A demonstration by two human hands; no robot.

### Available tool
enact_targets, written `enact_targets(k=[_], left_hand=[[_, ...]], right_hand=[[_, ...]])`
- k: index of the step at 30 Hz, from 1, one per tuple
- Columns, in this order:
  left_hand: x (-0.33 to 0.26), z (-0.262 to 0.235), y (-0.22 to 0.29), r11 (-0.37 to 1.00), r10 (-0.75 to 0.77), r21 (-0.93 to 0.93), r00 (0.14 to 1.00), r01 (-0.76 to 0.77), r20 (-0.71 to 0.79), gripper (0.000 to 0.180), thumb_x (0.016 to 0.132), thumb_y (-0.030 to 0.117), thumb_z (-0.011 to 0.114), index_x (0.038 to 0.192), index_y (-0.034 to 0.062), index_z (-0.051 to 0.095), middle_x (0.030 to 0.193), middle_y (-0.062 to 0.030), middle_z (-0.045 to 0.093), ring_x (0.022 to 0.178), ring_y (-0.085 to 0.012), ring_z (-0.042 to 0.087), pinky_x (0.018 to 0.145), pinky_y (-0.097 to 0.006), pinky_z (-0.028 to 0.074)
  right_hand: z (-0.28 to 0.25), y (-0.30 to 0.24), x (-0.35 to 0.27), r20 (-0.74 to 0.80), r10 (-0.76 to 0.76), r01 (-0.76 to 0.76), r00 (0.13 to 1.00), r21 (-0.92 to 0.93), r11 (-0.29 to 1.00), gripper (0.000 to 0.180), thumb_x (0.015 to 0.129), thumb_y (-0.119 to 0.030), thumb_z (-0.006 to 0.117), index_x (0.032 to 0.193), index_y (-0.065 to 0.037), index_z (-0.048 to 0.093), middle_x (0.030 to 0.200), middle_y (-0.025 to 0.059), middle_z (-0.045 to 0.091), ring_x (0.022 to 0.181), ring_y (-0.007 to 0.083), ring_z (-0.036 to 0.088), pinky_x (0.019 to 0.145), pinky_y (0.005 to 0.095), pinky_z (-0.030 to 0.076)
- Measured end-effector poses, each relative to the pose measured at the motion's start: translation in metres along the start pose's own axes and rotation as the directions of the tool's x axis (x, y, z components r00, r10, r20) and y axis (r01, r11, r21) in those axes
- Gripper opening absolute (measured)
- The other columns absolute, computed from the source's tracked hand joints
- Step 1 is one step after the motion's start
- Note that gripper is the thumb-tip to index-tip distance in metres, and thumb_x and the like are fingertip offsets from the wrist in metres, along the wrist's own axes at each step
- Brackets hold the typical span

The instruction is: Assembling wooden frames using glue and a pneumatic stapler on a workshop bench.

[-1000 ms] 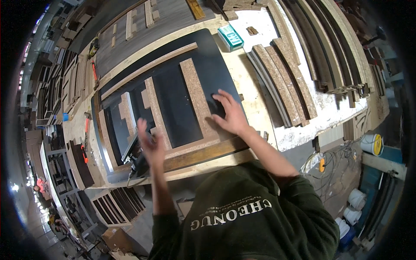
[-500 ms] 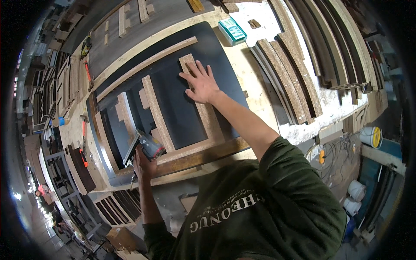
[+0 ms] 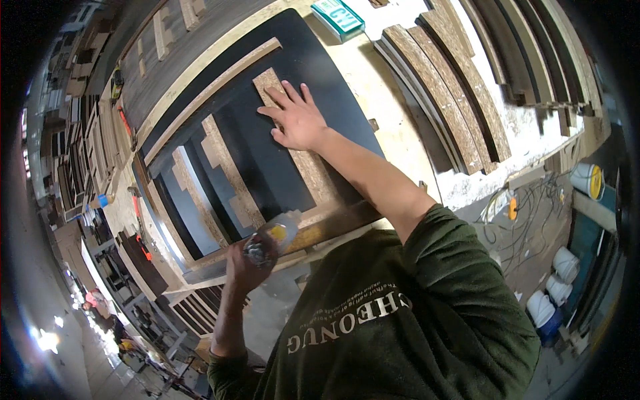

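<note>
1. Head view, right side: my right hand (image 3: 297,120) lies flat, palm down, fingers (image 3: 288,93) spread apart, pressing on a chipboard strip (image 3: 313,177) that runs along the black panel (image 3: 333,100). It grips nothing; it only rests on the strip.

2. Head view, left side: my left hand (image 3: 245,263) is raised near the lower edge of the panel, fingers closed around a small bottle (image 3: 273,239) with a yellow label. The bottle is tilted, its blurred end pointing toward the desk (image 3: 393,127). I cannot tell whether its tip touches anything.

3. Head view, the panel: it lies flat on the desk, with more chipboard strips on it. One long strip (image 3: 213,90) runs along its far edge, and two shorter ones (image 3: 230,173) lie side by side to the left of the strip under my right hand, well apart from each other. A wooden batten (image 3: 327,223) lies along the panel's near edge, just beside the bottle.

4. Head view, surroundings: a green box (image 3: 339,17) sits on the desk beyond the panel. A stack of curved-looking boards (image 3: 460,100) lies to the right, near the desk's edge. White buckets (image 3: 553,280) stand on the floor at the lower right.
</note>
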State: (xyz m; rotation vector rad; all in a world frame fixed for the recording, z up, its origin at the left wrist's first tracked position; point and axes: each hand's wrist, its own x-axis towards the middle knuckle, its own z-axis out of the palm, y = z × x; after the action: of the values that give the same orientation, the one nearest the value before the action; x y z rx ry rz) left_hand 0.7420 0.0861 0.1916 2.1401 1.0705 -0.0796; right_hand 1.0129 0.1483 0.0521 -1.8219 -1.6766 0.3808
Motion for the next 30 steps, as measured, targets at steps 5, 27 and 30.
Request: enact_targets(k=[5,27,30], left_hand=[[0.018,0.011,0.036,0.996,-0.016,0.093,0.997,0.009,0.071,0.029,0.067,0.014,0.077,0.091,0.0062,0.063,0.081,-0.0148,0.067,0.076,-0.0333,0.065,0.068,-0.039,0.052],[0.026,0.024,0.038,0.993,-0.045,0.111,0.992,0.032,0.117,0.045,0.062,0.018,0.081,0.104,0.0064,0.066,0.086,-0.0168,0.069,0.079,-0.0332,0.067,0.07,-0.039,0.053],[0.027,0.022,0.047,0.993,0.028,0.113,0.996,-0.038,0.09,0.045,0.062,0.018,0.081,0.103,0.0064,0.066,0.086,-0.0169,0.069,0.08,-0.0334,0.067,0.07,-0.039,0.053]], right_hand=[[0.001,0.003,0.0,0.018,0.018,-0.018,1.0,-0.004,1.0,0.051,0.079,-0.029,0.06,0.13,-0.023,0.053,0.15,0.0097,0.028,0.141,0.0368,0.019,0.113,0.0587,0.014],[-0.003,-0.001,0.0,0.067,0.054,-0.054,0.996,0.011,0.998,0.051,0.08,-0.028,0.06,0.13,-0.023,0.054,0.15,0.0093,0.027,0.142,0.0348,0.017,0.115,0.0558,0.01],[-0.004,0.0,0.001,0.074,0.05,-0.051,0.996,0.011,0.999,0.051,0.08,-0.028,0.06,0.13,-0.023,0.054,0.15,0.0093,0.027,0.142,0.0347,0.017,0.115,0.0557,0.011]])
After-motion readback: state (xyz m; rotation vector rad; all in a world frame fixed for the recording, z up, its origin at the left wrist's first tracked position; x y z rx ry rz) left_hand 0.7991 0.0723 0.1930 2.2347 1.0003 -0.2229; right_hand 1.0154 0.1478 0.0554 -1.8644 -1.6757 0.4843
